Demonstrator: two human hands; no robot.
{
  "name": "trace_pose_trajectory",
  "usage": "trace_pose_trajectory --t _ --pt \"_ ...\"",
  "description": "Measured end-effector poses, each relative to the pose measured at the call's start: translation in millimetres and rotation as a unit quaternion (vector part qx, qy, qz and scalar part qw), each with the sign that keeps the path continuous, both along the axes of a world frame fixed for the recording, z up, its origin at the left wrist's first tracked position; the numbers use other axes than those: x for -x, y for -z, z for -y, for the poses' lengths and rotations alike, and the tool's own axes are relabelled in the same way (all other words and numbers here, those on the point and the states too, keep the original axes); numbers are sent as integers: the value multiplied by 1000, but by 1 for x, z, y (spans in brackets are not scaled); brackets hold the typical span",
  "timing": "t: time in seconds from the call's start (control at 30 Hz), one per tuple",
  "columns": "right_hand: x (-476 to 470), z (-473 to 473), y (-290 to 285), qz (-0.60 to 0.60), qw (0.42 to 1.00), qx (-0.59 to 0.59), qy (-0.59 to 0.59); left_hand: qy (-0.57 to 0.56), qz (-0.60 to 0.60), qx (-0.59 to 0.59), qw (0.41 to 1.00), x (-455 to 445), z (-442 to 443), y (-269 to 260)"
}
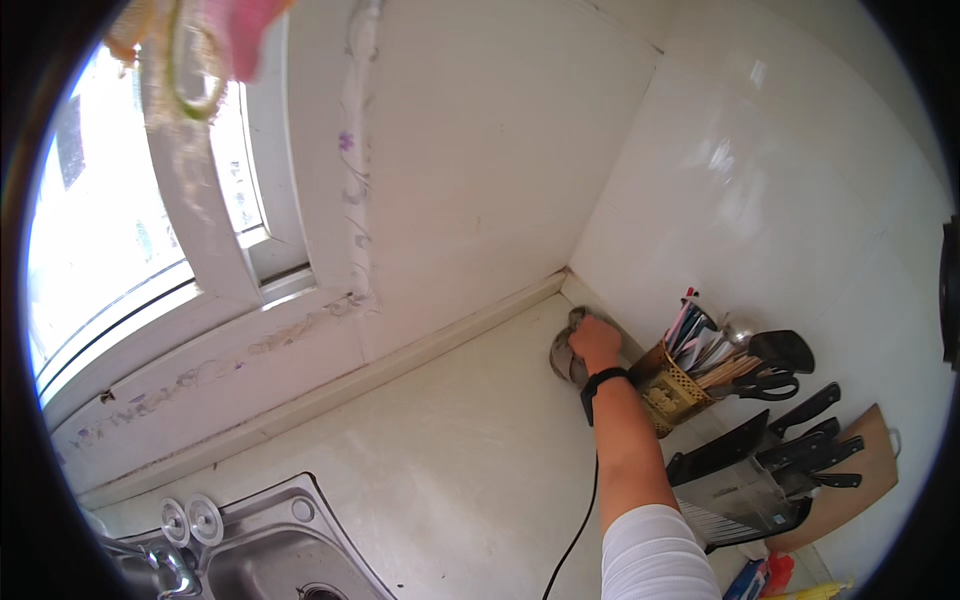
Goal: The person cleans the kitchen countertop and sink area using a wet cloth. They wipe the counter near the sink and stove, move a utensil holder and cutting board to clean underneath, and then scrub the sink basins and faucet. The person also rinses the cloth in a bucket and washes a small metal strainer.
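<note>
My right hand [596, 341] is pressed down on a grey-brown cloth [564, 354] in the back corner of the pale countertop [450, 450]. Its fingers are closed over the bunched cloth, part of which sticks out beyond the knuckles. A black band [602, 380] circles the wrist. Just right of the hand stands a gold openwork utensil holder [667, 394], packed with chopsticks, a black spatula [781, 351] and black-handled scissors [769, 385]. My left hand is out of view.
A knife block [739, 495] with several black-handled knives and a brown cutting board [847, 487] stand along the right wall. A black cord [574, 551] crosses the counter. At lower left is a steel sink [277, 562] with a faucet [176, 574]. Blurred pink material [244, 37] hangs before the window.
</note>
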State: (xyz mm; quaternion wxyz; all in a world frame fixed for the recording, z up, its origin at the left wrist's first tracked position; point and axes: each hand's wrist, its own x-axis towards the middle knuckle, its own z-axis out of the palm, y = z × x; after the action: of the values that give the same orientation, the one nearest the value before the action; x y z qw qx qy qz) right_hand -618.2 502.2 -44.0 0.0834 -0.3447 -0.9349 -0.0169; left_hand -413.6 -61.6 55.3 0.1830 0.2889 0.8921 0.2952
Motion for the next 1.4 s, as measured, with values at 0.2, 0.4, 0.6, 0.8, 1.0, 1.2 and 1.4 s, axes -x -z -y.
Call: trace_pose_trajectory --t 0.2,0.4,0.6,0.8,1.0,1.2,1.4 --pt "54 10 -3 19 996 25 -85 18 20 55 998 4 -19 10" --pt "35 62 -1 -16 976 13 -217 40 8 50 998 -1 -51 -12" --pt "-16 201 -12 11 906 84 -415 86 -53 19 995 -34 -51 -58" --pt "-82 331 -8 5 837 107 -537 50 -94 3 994 -73 -15 -101" --pt "-159 328 -44 58 846 173 -501 23 -67 11 997 -90 20 -90" --pt "-96 226 -23 62 955 149 -247 2 -40 25 999 -82 31 -63" --pt "-4 143 -4 22 989 110 -94 -28 -17 51 998 -62 56 -30"
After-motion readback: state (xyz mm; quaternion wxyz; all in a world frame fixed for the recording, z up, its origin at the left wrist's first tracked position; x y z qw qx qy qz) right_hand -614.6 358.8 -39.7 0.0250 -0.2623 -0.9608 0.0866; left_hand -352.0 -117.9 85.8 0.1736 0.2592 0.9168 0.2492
